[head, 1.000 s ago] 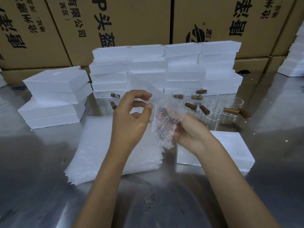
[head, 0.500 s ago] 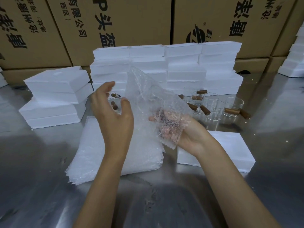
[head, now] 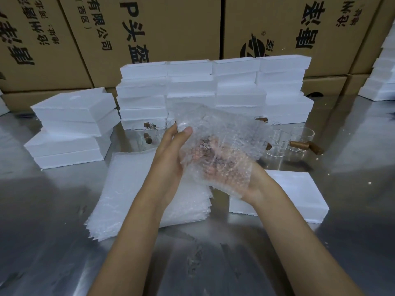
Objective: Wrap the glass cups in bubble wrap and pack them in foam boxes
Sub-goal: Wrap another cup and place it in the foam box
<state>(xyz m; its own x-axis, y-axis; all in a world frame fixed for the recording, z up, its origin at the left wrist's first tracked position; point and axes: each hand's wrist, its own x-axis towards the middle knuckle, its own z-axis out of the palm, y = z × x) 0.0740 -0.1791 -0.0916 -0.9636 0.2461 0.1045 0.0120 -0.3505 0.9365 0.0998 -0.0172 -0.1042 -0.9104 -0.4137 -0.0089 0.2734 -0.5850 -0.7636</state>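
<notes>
I hold one clear bubble wrap sheet (head: 226, 135) up over the table with both hands. My left hand (head: 171, 154) pinches its left edge between thumb and fingers. My right hand (head: 254, 184) holds it from below, and its fingers show only as a pinkish blur through the bubbles. I cannot tell whether a cup is inside the sheet. Glass cups (head: 301, 138) with brown wooden handles stand behind on the right, and more cups (head: 147, 133) stand behind my left hand. A white foam box (head: 299, 193) lies flat by my right wrist.
A stack of bubble wrap sheets (head: 132, 189) lies under my left forearm. Stacked foam boxes (head: 213, 88) form a wall at the back, with another stack (head: 72, 129) at the left. Cardboard cartons (head: 160, 28) stand behind. The table is shiny metal (head: 213, 263).
My left hand let go of the sheet, swung out to the left, then came back and pinched its left edge. The sheet opened out over my right hand and now lies flatter.
</notes>
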